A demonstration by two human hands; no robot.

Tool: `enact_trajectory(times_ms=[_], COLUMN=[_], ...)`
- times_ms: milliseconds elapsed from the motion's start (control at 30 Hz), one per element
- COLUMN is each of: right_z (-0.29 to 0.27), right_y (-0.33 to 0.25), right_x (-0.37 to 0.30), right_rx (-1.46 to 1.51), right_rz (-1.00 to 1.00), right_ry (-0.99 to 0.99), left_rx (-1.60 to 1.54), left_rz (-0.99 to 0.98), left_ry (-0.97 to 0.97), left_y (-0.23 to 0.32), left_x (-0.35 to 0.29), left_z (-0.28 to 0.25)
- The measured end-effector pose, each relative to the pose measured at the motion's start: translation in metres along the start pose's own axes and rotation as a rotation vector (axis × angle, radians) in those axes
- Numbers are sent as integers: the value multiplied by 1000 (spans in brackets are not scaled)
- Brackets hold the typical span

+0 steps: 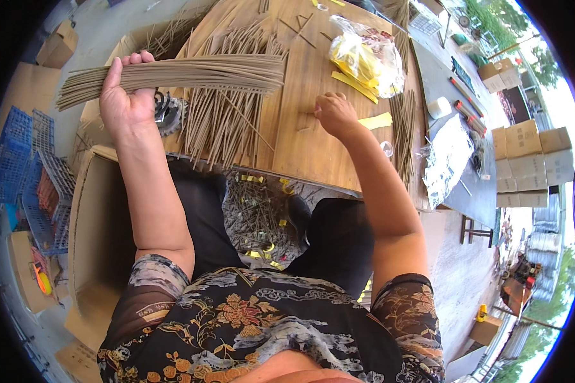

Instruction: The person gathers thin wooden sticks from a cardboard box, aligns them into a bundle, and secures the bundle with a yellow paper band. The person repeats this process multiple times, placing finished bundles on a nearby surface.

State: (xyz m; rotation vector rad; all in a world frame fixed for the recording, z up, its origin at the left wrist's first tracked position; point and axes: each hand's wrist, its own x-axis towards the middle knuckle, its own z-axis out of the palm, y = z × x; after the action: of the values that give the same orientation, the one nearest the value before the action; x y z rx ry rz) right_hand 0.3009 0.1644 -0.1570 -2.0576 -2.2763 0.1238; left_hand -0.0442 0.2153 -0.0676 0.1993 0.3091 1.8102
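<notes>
My left hand (124,96), palm up at the table's left edge, is closed around a bundle of incense sticks (204,71), thin and brown, lying nearly level. Under the bundle, a loose heap of the same sticks (220,124) covers the left of the wooden table. My right hand (337,115) is over the middle of the table with its fingers curled in. Whatever those fingers hold, if anything, is hidden. Close to it lie a yellow paper strip (375,121) and a clear plastic bag (367,54) with yellow strips inside. A black and metal round device (169,115) sits beside my left wrist.
More sticks lie along the table's right side (404,134). Beyond them, a dark tabletop (453,83) carries a white roll (439,107) and crumpled plastic (450,166). An open cardboard box (102,223) stands left of my legs; blue crates (35,172) are farther left. Scraps litter the floor (255,210).
</notes>
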Motion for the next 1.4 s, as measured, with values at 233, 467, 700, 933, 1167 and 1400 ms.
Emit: enact_trajectory(times_ms=[233, 467, 700, 933, 1167, 1400], right_z=[-39, -129, -43, -12, -107, -108], right_y=[-7, -74, -38, -28, -64, -134], right_x=[42, 113, 16, -16, 56, -15], right_rx=[50, 1257, 348, 128, 955, 769], right_rz=[11, -189, -19, -74, -84, -134], right_ry=[3, 89, -238, -277, -102, -204], left_rx=[-106, -190, -141, -238, -31, 226], left_rz=[34, -6, 21, -120, -314, -455], left_ry=[87, -64, 6, -4, -136, -252], left_y=[31, 48, 43, 22, 5, -48], left_x=[26, 30, 21, 10, 1, -24], left_z=[-22, -30, -21, -11, -4, 8])
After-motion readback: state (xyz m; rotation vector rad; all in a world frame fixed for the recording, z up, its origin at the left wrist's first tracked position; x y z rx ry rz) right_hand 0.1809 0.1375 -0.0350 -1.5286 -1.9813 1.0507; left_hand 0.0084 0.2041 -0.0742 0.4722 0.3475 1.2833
